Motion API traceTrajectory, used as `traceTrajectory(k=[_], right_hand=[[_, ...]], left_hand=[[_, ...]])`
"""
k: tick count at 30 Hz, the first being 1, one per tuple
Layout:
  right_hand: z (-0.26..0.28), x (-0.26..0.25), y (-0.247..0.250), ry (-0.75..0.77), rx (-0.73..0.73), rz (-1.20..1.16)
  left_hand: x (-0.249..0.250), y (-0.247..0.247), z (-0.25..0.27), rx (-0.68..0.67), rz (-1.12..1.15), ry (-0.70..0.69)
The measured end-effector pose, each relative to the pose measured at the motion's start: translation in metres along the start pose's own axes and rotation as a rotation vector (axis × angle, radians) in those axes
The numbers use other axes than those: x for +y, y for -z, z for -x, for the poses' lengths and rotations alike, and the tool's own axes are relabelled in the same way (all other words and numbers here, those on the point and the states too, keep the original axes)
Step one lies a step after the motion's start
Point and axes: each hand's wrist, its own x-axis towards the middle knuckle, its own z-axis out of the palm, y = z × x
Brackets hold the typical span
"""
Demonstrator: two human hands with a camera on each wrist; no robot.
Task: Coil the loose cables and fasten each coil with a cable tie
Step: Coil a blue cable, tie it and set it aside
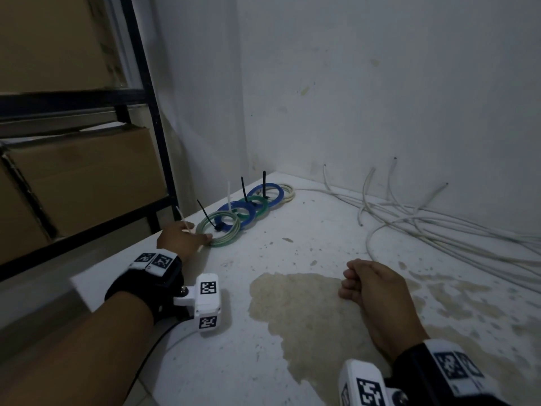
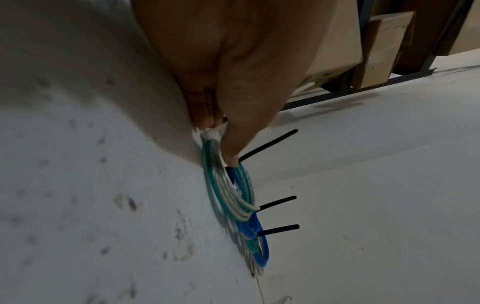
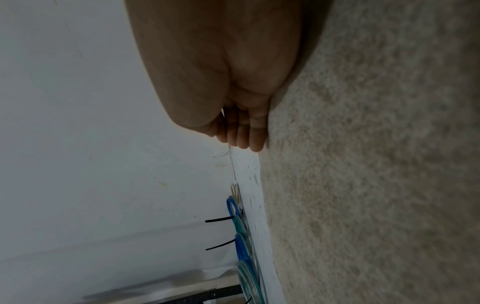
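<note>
The left hand [image 1: 178, 238] pinches the nearest coil [image 1: 219, 231] at its white tie [image 2: 211, 136]; the coil lies flat on the floor [image 1: 292, 332], tie tail [image 1: 183, 218] pointing up. The right hand [image 1: 377, 291] rests there, fingers [image 3: 246, 133] loosely curled, holding nothing.

To your left, brown cardboard boxes [image 1: 85, 183] on a black metal shelving rack [image 1: 152, 133]; stained white floor [image 1: 307, 312] beneath you.
</note>
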Motion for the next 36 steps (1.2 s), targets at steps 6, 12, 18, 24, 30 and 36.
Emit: traceTrajectory(k=[6,12,18,24,30,36], right_hand=[[0.003,-0.004,0.001,-0.039,0.018,-0.081],[0.010,-0.029,0.024,-0.015,0.062,-0.052],[0.030,-0.069,0.095,0.061,-0.013,0.303],[0.050,-0.083,0.201,0.110,0.034,0.872],[0.047,-0.087,0.294,0.060,0.191,1.145],[0.019,-0.085,0.352,-0.095,0.319,1.335]], left_hand=[[0.019,0.011,0.028,0.232,0.344,-0.094],[0.070,0.000,0.090,0.386,0.690,-0.324],[0.128,-0.091,0.182,-0.180,0.799,-0.302],[0.157,-0.195,0.268,-0.608,0.776,-0.010],[0.162,-0.247,0.312,-0.889,0.960,0.296],[0.159,-0.251,0.308,-0.925,1.007,0.297]])
